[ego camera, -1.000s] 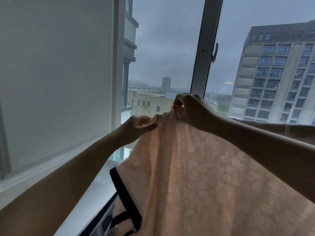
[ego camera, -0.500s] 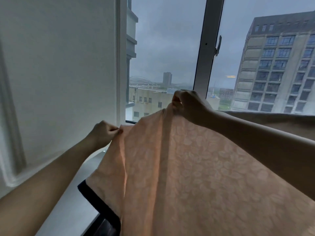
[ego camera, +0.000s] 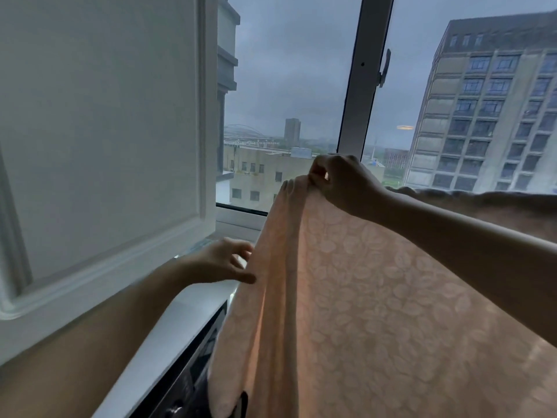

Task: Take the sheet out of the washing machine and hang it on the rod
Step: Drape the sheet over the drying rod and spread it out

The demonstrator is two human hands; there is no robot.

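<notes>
Right hand: pinches the top edge of the peach sheet, raised by the window.
Left hand: lower, fingers loose, thumb touching the sheet's side edge.

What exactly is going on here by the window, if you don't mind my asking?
A person is hanging up a peach, leaf-patterned sheet in front of the window. The right hand pinches the sheet's top edge and holds it high, while the left hand touches its side edge lower down with loosely spread fingers. The sheet drapes down over a dark-fronted machine. No rod is visible.
</notes>
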